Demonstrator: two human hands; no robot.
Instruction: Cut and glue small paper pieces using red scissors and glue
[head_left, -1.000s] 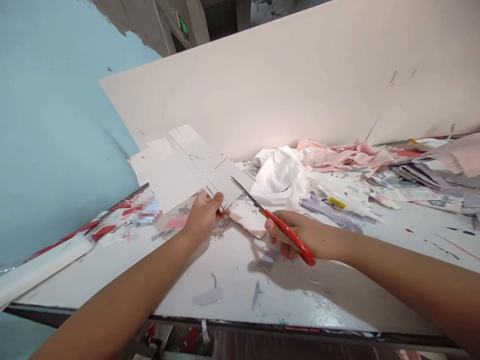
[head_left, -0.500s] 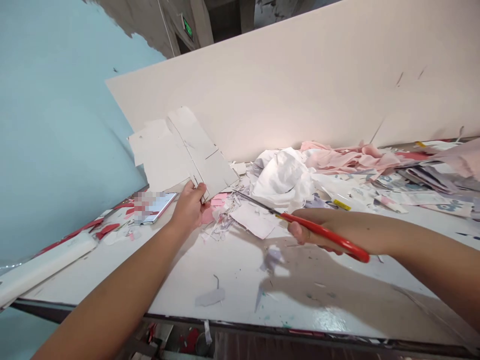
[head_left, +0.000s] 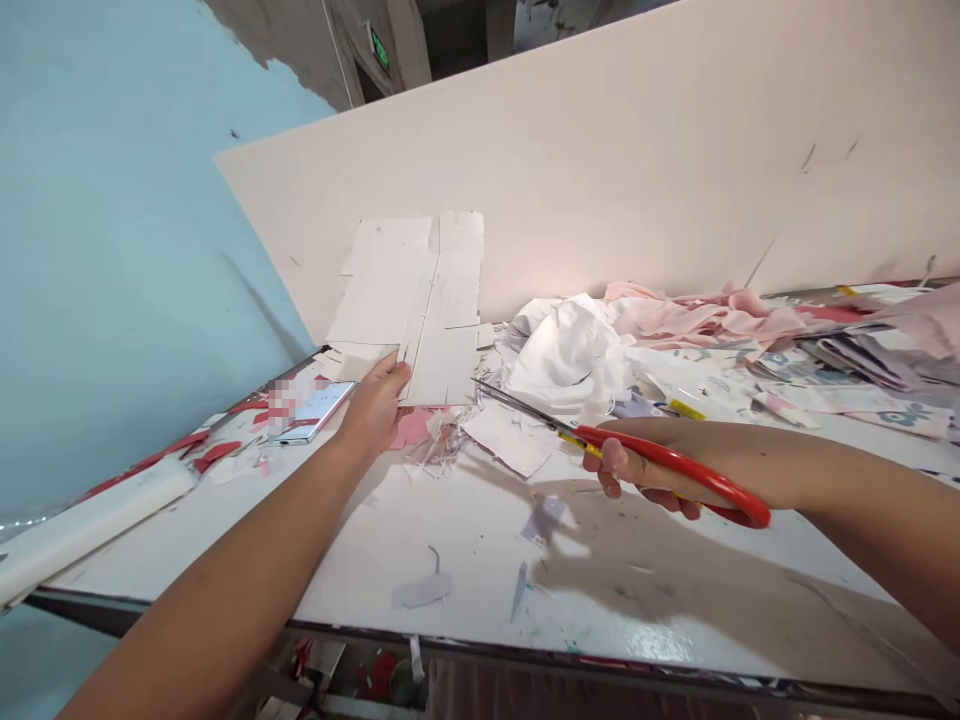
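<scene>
My left hand (head_left: 377,402) is closed on the lower edge of a white sheet of card (head_left: 382,290), with creases and slits in it, held nearly upright above the table. My right hand (head_left: 637,465) grips scissors with red handles (head_left: 675,462). Their blades look closed or nearly so and point left, the tips close to the card's lower right corner. Below the blades lies a loose pale paper piece (head_left: 514,440). A heap of thin paper scraps (head_left: 442,440) and a pink piece (head_left: 411,428) are beneath the card.
A phone (head_left: 319,412) lies left of my left hand. Crumpled white cloth (head_left: 570,350) and pink cloth (head_left: 705,315) are piled at the back right. A white roll (head_left: 97,525) runs along the left edge. Behind the table (head_left: 360,580) stands a pale board (head_left: 600,180).
My left hand has turned the card clockwise, so it now stands more upright. The scissors and my right hand have shifted slightly right, and the right fingers have loosened a little.
</scene>
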